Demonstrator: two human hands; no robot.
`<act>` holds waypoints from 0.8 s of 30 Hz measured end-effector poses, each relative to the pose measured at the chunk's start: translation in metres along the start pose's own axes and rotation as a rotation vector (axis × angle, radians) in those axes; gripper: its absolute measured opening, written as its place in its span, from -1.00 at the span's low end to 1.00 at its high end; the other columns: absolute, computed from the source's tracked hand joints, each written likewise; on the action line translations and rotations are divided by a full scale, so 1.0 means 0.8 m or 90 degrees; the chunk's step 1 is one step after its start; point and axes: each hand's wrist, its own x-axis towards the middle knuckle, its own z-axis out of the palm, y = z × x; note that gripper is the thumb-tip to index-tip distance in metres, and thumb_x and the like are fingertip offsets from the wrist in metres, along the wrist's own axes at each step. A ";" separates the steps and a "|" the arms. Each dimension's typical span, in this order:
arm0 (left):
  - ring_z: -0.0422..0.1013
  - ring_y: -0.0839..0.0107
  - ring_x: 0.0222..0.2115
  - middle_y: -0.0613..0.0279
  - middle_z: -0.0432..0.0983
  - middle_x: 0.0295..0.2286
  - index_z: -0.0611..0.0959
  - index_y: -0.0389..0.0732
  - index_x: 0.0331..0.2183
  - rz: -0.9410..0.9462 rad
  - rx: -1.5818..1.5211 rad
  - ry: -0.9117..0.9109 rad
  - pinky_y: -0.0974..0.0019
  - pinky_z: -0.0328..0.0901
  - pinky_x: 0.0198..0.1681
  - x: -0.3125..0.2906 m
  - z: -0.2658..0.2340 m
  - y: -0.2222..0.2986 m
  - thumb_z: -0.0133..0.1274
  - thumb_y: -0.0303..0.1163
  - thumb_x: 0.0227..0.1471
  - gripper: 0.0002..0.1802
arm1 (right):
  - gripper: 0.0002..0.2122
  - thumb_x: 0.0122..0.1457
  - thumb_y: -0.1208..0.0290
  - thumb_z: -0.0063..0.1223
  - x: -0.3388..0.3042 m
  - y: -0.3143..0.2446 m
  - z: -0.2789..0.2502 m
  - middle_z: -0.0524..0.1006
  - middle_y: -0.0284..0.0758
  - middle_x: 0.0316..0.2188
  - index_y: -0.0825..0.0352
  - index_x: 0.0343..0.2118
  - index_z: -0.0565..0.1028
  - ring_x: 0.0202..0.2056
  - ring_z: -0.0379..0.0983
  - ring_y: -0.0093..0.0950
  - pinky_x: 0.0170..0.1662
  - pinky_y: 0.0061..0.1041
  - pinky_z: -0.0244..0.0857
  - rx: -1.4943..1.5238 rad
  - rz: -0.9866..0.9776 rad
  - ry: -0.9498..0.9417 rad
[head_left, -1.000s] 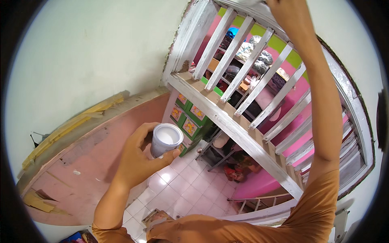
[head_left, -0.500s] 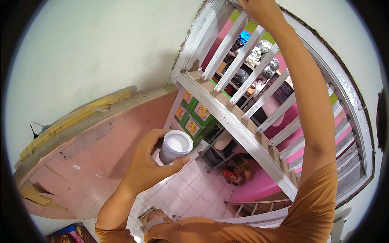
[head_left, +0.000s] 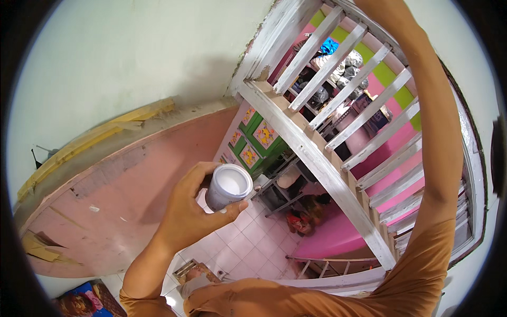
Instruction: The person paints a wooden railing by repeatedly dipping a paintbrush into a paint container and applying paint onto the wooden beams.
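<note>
In my left hand [head_left: 187, 216] I hold a small round tub [head_left: 216, 195], grey-white outside, open at the top, with white paint-like stuff inside. My thumb and fingers wrap its sides, and it tilts slightly. My right arm reaches up past a white wooden railing [head_left: 322, 153] with several slats. Only the base of my right hand [head_left: 384, 9] shows at the upper edge, near the railing's top rail; its fingers are out of the picture. Whether it holds anything cannot be seen.
Far below lies a tiled floor [head_left: 248, 240], with a person [head_left: 306, 216] low beside a pink surface. A pink wall [head_left: 137, 190] with a ledge and yellow strips [head_left: 95, 134] runs on the left. A green drawer cabinet [head_left: 259, 140] and a ladder [head_left: 327, 264] stand below.
My right arm has swung rightward along the railing, and its hand has slid farther out of the top edge. My left hand still grips the tub in nearly the same place.
</note>
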 end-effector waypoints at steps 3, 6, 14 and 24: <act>0.46 0.41 -0.09 0.21 0.53 -0.16 0.57 -0.25 -0.03 0.022 0.016 0.010 0.29 0.33 0.06 0.001 0.001 -0.008 0.45 -0.39 -0.12 -0.41 | -0.77 0.26 0.37 0.03 -0.009 -0.022 -0.012 0.58 0.02 -0.30 0.47 -0.30 0.58 -0.29 0.55 0.00 -0.17 -0.12 0.42 0.081 0.012 -0.001; 0.47 0.40 -0.14 0.17 0.54 -0.18 0.58 -0.24 -0.04 0.046 0.024 0.010 0.29 0.37 -0.03 0.002 0.003 -0.012 0.45 -0.36 -0.11 -0.42 | -0.80 0.25 0.40 0.02 -0.009 0.001 0.052 0.57 0.02 -0.33 0.46 -0.35 0.56 -0.29 0.55 -0.01 -0.17 -0.10 0.42 0.031 -0.095 0.015; 0.47 0.39 -0.17 0.17 0.53 -0.19 0.58 -0.25 -0.05 0.051 0.035 0.018 0.29 0.37 -0.04 -0.004 -0.004 -0.016 0.47 -0.33 -0.12 -0.41 | -0.76 0.17 0.45 0.19 -0.083 0.013 0.135 0.42 -0.31 -0.42 0.30 -0.09 0.55 -0.40 0.49 -0.32 -0.41 -0.33 0.39 -0.146 -0.141 0.183; 0.48 0.40 -0.15 0.17 0.53 -0.19 0.56 -0.27 -0.04 0.045 0.019 -0.022 0.28 0.37 -0.02 0.006 0.007 -0.011 0.48 -0.33 -0.12 -0.38 | -0.66 0.03 0.58 0.08 -0.092 0.008 0.149 0.45 -0.29 -0.24 0.38 -0.07 0.51 -0.20 0.49 -0.30 -0.25 -0.33 0.47 -0.084 -0.126 0.137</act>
